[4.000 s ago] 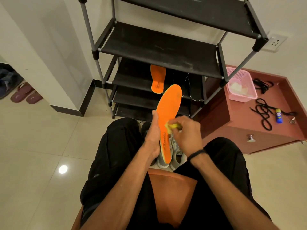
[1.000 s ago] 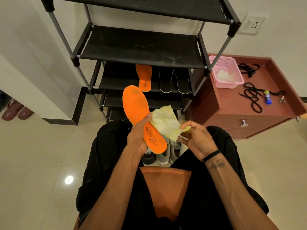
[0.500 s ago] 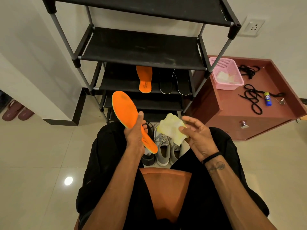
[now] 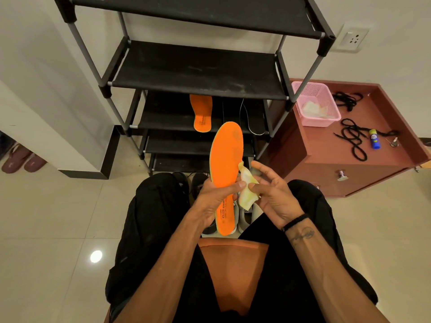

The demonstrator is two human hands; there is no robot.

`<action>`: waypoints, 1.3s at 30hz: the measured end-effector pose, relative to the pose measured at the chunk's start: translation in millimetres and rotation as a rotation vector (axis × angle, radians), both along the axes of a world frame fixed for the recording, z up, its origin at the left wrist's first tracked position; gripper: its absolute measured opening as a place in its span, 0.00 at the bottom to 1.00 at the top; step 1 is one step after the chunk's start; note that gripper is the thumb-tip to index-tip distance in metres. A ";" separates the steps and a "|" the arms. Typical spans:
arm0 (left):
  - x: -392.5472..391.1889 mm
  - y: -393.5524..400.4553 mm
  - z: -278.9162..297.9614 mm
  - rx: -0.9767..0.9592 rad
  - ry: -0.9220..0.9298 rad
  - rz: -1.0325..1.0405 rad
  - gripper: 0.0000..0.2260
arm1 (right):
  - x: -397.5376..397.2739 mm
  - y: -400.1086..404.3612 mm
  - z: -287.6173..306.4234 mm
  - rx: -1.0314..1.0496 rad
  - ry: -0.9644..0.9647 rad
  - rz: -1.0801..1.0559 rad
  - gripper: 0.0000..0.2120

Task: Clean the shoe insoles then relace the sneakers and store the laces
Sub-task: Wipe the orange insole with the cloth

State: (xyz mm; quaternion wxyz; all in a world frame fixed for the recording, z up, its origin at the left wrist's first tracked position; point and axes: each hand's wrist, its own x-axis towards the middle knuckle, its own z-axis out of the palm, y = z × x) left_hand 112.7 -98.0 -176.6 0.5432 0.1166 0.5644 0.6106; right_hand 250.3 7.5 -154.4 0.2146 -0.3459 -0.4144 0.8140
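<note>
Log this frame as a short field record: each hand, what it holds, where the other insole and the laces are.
left hand: grips the orange insole, toe end up
right hand: pinches a yellowish wipe beside the insole's edge
second insole: lying on a shoe rack shelf
laces: black, loose on the red cabinet
pink basket: on the cabinet, holds pale wipes

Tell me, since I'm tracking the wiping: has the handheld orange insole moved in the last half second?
Yes. The left hand has swung the handheld insole from tilting left to nearly upright, toe now below the spare insole on the shoe rack.
</note>
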 end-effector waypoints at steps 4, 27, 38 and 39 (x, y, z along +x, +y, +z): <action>-0.6 0.1 -0.2 -0.035 0.017 0.039 0.17 | -1.3 -1.6 -4.2 0.221 -0.131 -0.043 0.24; 19.7 58.6 38.0 -0.057 0.009 -0.068 0.19 | 43.9 70.2 21.4 0.868 -0.511 0.183 0.07; 33.3 110.5 41.9 -0.074 -0.470 0.022 0.29 | 65.7 236.9 -30.7 1.458 -1.097 -0.464 0.06; 30.8 110.4 39.4 -0.074 -0.468 0.029 0.29 | 65.7 244.9 -40.2 1.512 -1.162 -0.427 0.06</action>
